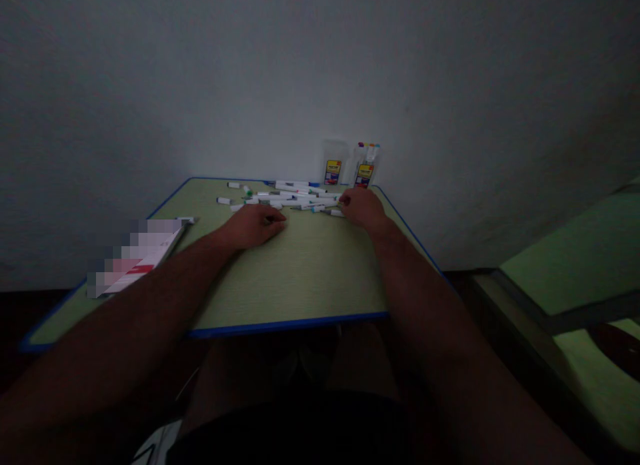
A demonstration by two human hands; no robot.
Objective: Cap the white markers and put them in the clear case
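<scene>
Several white markers (295, 201) lie in a loose pile at the far side of the table, some with coloured ends and some uncapped. At the pile's right end, my right hand (363, 207) has its fingertips pinched on the end of a marker (327, 199). Its grip is small and dim in the view. My left hand (250, 226) rests on the table just in front of the pile, fingers loosely bent with a gap by the thumb, and nothing visible in it. Loose caps (233, 185) lie at the pile's left.
Against the wall stand a clear plastic case (334, 163) and another case (366, 166) with several colourful-ended markers inside. A white and red box or book (145, 265), partly blurred, lies at the left of the table (300, 278). The tabletop has a blue edge.
</scene>
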